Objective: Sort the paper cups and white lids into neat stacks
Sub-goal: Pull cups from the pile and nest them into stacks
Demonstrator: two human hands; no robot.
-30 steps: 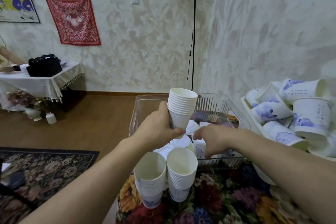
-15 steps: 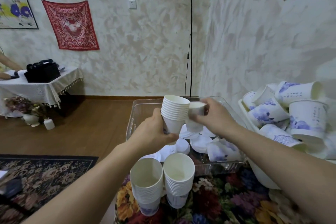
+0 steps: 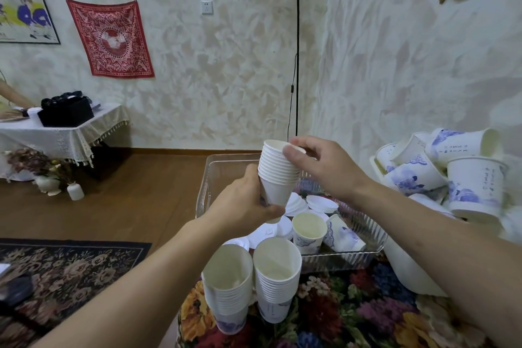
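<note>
White paper cups nested into a held stack (image 3: 278, 171) sit in the air above a clear plastic tray (image 3: 364, 256). The left hand (image 3: 248, 203) wraps its fingers round the lowest cup of that stack, hiding most of its base. The right hand (image 3: 319, 167) pinches the rim of the top cup between thumb and fingers; how far that cup is seated cannot be told, since the thumb covers the edge.

Inside the tray lie loose white lids (image 3: 322, 203), partly hidden behind the left hand, along with one upright cup (image 3: 308, 230) and a printed cup on its side (image 3: 343, 233). Just in front of the tray, two finished stacks stand side by side on a floral cloth (image 3: 353, 316): the left stack (image 3: 228, 288) and the right stack (image 3: 276, 280), touching or nearly so.

To the right, a jumbled heap of blue-printed cups (image 3: 452, 169) rests in a white container whose shape is mostly covered by the right forearm and cut by the frame edge. Behind the tray rises a black floor lamp (image 3: 296, 45). A red wall cloth (image 3: 111, 38) hangs far left.
</note>
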